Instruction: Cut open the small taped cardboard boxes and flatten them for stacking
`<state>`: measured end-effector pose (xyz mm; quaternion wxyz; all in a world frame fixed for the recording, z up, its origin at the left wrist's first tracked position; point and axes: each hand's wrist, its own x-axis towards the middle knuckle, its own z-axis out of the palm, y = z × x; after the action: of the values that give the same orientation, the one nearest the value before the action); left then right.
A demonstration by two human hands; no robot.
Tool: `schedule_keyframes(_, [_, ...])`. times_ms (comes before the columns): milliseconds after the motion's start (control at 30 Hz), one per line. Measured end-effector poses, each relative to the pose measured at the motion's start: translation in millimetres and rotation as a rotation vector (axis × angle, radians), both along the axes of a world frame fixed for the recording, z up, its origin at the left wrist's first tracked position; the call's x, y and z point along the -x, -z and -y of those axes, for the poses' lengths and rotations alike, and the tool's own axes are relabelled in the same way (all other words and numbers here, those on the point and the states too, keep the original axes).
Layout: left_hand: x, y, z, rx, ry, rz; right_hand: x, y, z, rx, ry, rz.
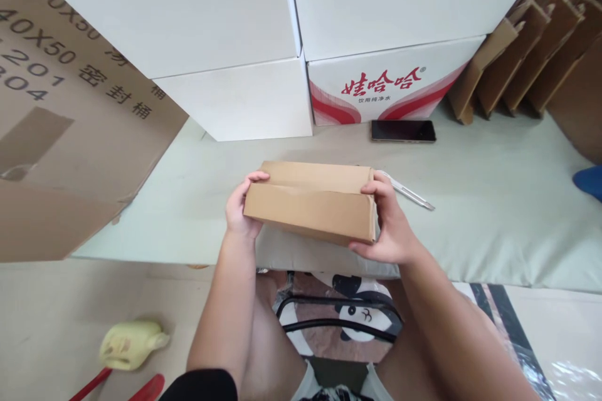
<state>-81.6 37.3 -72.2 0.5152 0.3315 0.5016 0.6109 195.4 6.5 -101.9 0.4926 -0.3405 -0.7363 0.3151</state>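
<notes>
A small brown cardboard box (310, 210) is held between my two hands above the front part of a pale green covered surface. My left hand (242, 207) wraps round its left end, with fingertips on the top edge. At the other end my right hand (390, 219) grips the box, fingers on top and thumb low on the near face. Just beyond my right hand a utility knife (409, 191) lies on the surface, its handle end partly hidden behind the hand. Whether the box holds anything cannot be seen.
Stacked white cartons (263, 106) stand at the back, with a red-printed carton (376, 88) beside them. A phone (403, 131) lies before it. A large cardboard box (79, 119) stands left, folded cardboard pieces (527, 56) back right. A yellow bottle (129, 344) is on the floor.
</notes>
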Motion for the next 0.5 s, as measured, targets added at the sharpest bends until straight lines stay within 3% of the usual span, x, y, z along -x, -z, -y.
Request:
schedule_keyframes(233, [-5.7, 8.4, 7.5, -0.086, 0.066, 0.017, -7.2, 7.7, -2.2, 0.065, 0.043, -0.099])
schedule_keyframes(367, [-5.9, 15.0, 8.6, -0.049, 0.070, -0.001, -7.0, 1.5, 0.2, 0.309, 0.034, -0.239])
schedule_keyframes(500, [-3.8, 20.8, 10.5, -0.069, 0.170, 0.017, -8.6, -5.5, 0.5, 0.631, 0.008, -0.393])
